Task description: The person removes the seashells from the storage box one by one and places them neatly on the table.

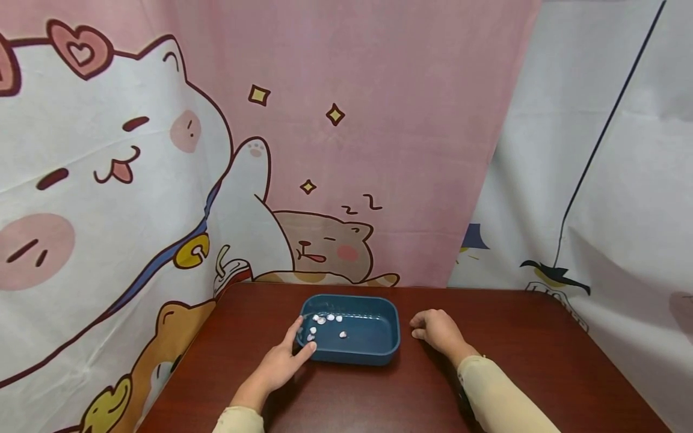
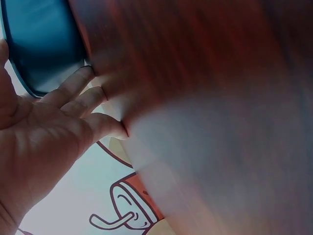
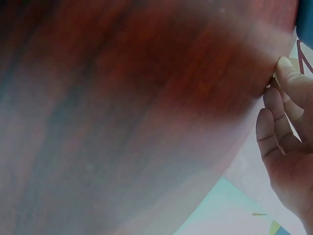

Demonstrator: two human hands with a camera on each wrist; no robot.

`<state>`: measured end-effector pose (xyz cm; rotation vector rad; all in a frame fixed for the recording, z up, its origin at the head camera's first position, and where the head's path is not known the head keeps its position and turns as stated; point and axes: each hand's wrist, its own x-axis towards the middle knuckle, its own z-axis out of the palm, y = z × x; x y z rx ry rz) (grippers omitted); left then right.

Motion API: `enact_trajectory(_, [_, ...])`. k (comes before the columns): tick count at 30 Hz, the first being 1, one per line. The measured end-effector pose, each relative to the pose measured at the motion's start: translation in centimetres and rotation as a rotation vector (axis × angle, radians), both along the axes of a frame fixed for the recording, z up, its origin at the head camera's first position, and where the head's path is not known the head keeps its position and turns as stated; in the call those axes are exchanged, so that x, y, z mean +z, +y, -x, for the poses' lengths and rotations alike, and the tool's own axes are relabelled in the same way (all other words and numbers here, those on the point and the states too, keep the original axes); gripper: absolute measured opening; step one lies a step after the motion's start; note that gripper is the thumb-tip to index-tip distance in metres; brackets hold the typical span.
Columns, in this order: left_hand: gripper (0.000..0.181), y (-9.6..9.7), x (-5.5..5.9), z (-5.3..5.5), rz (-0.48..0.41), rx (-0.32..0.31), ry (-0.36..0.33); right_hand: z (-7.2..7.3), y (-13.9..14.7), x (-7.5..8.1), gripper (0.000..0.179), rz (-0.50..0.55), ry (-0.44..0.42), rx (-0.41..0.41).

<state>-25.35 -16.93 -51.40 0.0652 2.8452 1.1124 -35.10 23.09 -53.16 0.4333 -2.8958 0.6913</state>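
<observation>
Your cream sleeves [image 1: 506, 394] extend over the near part of the surface [image 1: 357, 397]; on its far part sits the blue tray [image 1: 354, 359], with small white pieces [image 1: 322, 320] mostly toward its left end. Your left hand [image 1: 280, 364] touches that end, fingers spread apart; your right hand [image 1: 440, 331] is just right of the tray, fingers loosely curled.

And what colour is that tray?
The tray is dark teal-blue; the head view shows it best.

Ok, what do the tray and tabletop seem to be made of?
Tray: probably molded plastic, dark blue, satin finish; rounded corners and soft highlights suggest it. Tabletop: reddish-brown wood or wood-look laminate, slightly glossy, judging by streaky grain and pale reflections.
</observation>
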Motion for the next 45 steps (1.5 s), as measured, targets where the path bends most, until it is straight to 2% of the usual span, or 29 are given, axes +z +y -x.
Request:
enact_trajectory(6, [0.084, -0.1, -0.1, 0.1, -0.029, -0.012, 0.011, 0.0, 0.2, -0.1, 0.016, 0.017, 0.028, 0.011])
enact_trajectory(7, [0.084, -0.1, -0.3, 0.1, -0.038, -0.016, 0.016, -0.1, 0.2, -0.1, 0.016, 0.023, 0.026, 0.012])
enact_trajectory(8, [0.083, -0.4, -1.0, 0.5, -0.024, -0.039, 0.041, 0.0, 0.3, -0.1, 0.016, 0.028, 0.027, 0.014])
enact_trajectory(11, [0.083, -0.5, -1.2, 0.6, -0.035, -0.048, 0.054, 0.0, 0.4, -0.2, 0.017, 0.035, 0.024, 0.018])
enact_trajectory(14, [0.083, -0.4, -0.9, 0.5, -0.03, -0.041, 0.045, 0.0, 0.5, -0.1, 0.018, 0.045, 0.012, 0.022])
enact_trajectory(15, [0.083, -0.1, -0.2, 0.1, -0.049, -0.019, 0.021, 0.0, 0.6, -0.1, 0.018, 0.049, 0.005, 0.024])
enact_trajectory(17, [0.083, -0.1, 0.0, 0.0, -0.042, -0.011, 0.008, 0.1, 0.6, -0.1, 0.02, 0.061, -0.014, 0.021])
enact_trajectory(31, [0.083, 0.1, -0.1, 0.0, -0.034, -0.008, 0.008, -0.1, 0.5, 0.4, 0.029, 0.068, -0.056, 0.024])
enact_trajectory(36, [0.083, 0.2, -0.2, 0.0, -0.042, -0.01, -0.007, -0.1, 0.8, 0.6, 0.041, 0.094, -0.115, 0.026])
enact_trajectory(40, [0.083, 0.2, -0.3, -0.1, -0.039, -0.013, -0.011, 0.1, 0.4, 2.1, 0.05, 0.16, -0.117, -0.02])
enact_trajectory(42, [0.083, 0.1, -0.2, -0.1, -0.037, -0.011, -0.002, 0.0, -0.6, 3.5, 0.053, 0.209, -0.076, -0.041])
enact_trajectory(45, [0.083, 0.0, -0.1, -0.1, -0.037, -0.01, 0.006, -0.4, -3.7, 5.5, 0.054, 0.272, -0.002, -0.031])
